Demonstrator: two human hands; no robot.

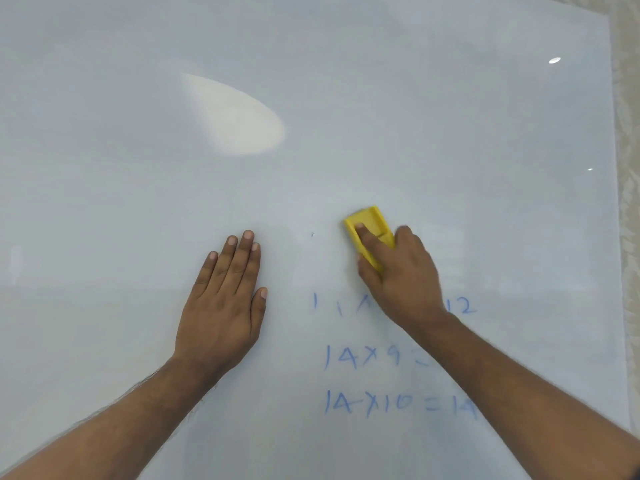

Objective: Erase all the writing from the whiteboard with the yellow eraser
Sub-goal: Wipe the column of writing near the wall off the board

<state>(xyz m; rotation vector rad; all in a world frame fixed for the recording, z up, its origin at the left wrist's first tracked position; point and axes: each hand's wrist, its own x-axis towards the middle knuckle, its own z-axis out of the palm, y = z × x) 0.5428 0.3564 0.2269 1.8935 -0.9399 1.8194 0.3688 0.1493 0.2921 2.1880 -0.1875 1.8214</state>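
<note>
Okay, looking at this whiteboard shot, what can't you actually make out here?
Head view only:
- Top line of blue writing: its middle is covered by the right hand.
- Middle line: its result is behind the right forearm.
- Bottom line: its end also runs under that forearm.
- Yellow eraser: lower part hidden under the fingers.
- Whiteboard: left and lower edges cut off by the frame.

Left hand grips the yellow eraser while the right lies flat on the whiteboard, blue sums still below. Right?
Hands are swapped. In the head view the right hand grips the yellow eraser; the left hand lies flat on the whiteboard. Blue sums remain below.
</note>
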